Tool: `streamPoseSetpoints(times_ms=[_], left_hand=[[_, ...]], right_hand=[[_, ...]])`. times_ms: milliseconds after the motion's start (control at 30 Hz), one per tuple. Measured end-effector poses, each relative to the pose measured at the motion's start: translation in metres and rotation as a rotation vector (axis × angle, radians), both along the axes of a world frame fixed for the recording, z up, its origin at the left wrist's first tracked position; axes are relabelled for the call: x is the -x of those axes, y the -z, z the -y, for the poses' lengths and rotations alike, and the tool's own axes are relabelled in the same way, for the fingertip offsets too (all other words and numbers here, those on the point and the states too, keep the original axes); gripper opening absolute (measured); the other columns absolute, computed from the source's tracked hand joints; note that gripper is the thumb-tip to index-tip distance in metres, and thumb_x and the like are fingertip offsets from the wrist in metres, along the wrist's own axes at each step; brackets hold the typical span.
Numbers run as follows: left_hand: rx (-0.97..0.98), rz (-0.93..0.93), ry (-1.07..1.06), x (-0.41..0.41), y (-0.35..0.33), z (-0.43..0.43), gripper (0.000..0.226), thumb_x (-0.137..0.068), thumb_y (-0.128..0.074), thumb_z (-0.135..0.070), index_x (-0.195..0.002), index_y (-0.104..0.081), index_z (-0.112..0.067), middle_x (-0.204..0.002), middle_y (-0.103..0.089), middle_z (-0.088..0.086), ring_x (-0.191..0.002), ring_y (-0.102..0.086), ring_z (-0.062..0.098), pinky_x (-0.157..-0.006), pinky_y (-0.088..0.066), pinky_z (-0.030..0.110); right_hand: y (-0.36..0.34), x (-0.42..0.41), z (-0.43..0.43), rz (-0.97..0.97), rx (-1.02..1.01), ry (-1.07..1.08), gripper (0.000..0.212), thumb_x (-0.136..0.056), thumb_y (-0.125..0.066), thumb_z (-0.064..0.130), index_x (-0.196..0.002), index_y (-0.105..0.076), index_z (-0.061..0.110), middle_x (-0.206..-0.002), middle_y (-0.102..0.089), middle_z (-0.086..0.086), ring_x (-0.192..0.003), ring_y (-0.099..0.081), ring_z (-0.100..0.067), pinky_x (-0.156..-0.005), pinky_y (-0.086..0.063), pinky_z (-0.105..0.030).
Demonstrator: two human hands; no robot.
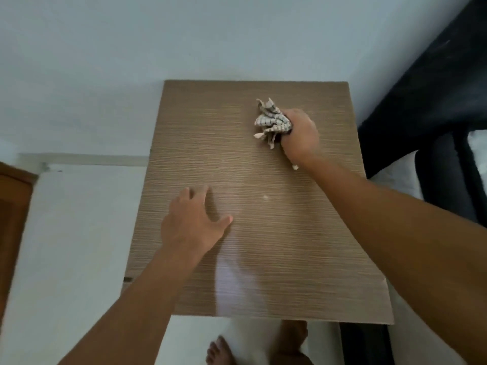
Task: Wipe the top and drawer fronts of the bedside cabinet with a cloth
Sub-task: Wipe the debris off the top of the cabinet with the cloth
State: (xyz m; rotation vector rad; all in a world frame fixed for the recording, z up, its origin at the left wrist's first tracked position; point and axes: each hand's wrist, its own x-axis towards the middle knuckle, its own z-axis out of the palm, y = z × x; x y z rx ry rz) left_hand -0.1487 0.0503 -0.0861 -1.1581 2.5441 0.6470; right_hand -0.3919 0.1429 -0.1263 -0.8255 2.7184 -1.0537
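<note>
View: looking straight down from the person's head onto a bedside cabinet, both bare forearms reaching in from the bottom edge.
Wall: a pale wall [158, 35] fills the upper part of the view, behind the cabinet.
Cabinet top: a light brown wood-grain cabinet top [210, 127] takes up the middle, with nothing standing on it.
Bed: a dark bed [434, 101] runs along the right side, just beside the cabinet.
Progress: the top looks to be mid-wipe, with the cloth working its far right part. How much has been covered cannot be told. A soft pale sheen lies on the near middle; it may be reflected light or dampness.
What is left: the drawer fronts are hidden below the top from this angle, so they probably remain to be done, along with any part of the top not reached.
Right hand: the right hand [300, 135] is closed in a fist round the cloth, pressing it onto the top.
Left hand: the left hand [189, 222] lies flat and spread on the near left part of the top, holding nothing, well apart from the cloth.
Cloth: a crumpled checked cloth [271, 121] bunches out of the right fist toward the wall, touching the wood.
Speck: a small pale speck [265, 197] sits near the middle, between the two hands, not yet wiped away.
</note>
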Motion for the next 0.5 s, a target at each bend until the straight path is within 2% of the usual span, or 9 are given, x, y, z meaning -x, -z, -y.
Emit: streamPoseSetpoints(times_ms=[133, 233, 300, 400, 500], left_hand=[[0.047, 0.09, -0.12, -0.026, 0.006, 0.027, 0.093, -0.074, -0.064, -0.067, -0.15, -0.026, -0.028, -0.156, -0.021, 0.007, -0.14, -0.025, 0.028, -0.103, -0.037, 0.047], [0.012, 0.01, -0.176, -0.044, 0.011, 0.039, 0.078, -0.084, -0.059, -0.057, -0.149, -0.028, -0.028, -0.158, -0.016, 0.005, -0.143, -0.019, 0.025, -0.105, -0.036, 0.049], [-0.018, -0.063, -0.209, -0.055, 0.014, 0.044, 0.066, -0.09, -0.055, -0.045, -0.148, -0.032, -0.025, -0.159, -0.015, 0.003, -0.143, -0.021, 0.025, -0.106, -0.034, 0.047], [-0.093, -0.142, -0.288, -0.069, 0.018, 0.051, 0.06, -0.094, -0.055, -0.032, -0.148, -0.033, -0.021, -0.156, -0.023, 0.006, -0.138, -0.031, 0.025, -0.106, -0.033, 0.041], [-0.17, -0.226, -0.393, -0.083, 0.02, 0.059, 0.058, -0.094, -0.057, -0.025, -0.147, -0.037, -0.018, -0.145, -0.046, 0.005, -0.128, -0.046, 0.023, -0.101, -0.036, 0.032]], right_hand=[[0.015, -0.006, 0.04, 0.001, -0.044, -0.039, 0.047, -0.084, -0.055, -0.002, -0.125, -0.065, 0.019, -0.122, -0.065, -0.006, -0.115, -0.056, -0.024, -0.092, -0.037, -0.024], [0.009, -0.037, 0.059, 0.0, -0.066, -0.275, 0.05, -0.085, -0.056, -0.002, -0.131, -0.061, 0.016, -0.134, -0.06, -0.005, -0.126, -0.051, -0.023, -0.105, -0.036, -0.03], [0.006, -0.067, 0.058, 0.022, -0.046, -0.451, 0.048, -0.084, -0.059, -0.002, -0.13, -0.062, 0.012, -0.136, -0.06, -0.007, -0.128, -0.052, -0.024, -0.108, -0.037, -0.036], [0.005, -0.121, 0.04, 0.042, -0.056, -0.612, 0.047, -0.084, -0.066, 0.001, -0.13, -0.063, 0.011, -0.137, -0.059, -0.005, -0.128, -0.053, -0.021, -0.109, -0.037, -0.034], [0.007, -0.184, 0.016, 0.096, -0.003, -0.689, 0.046, -0.083, -0.074, 0.005, -0.127, -0.065, 0.011, -0.135, -0.061, -0.007, -0.124, -0.057, -0.024, -0.106, -0.042, -0.035]])
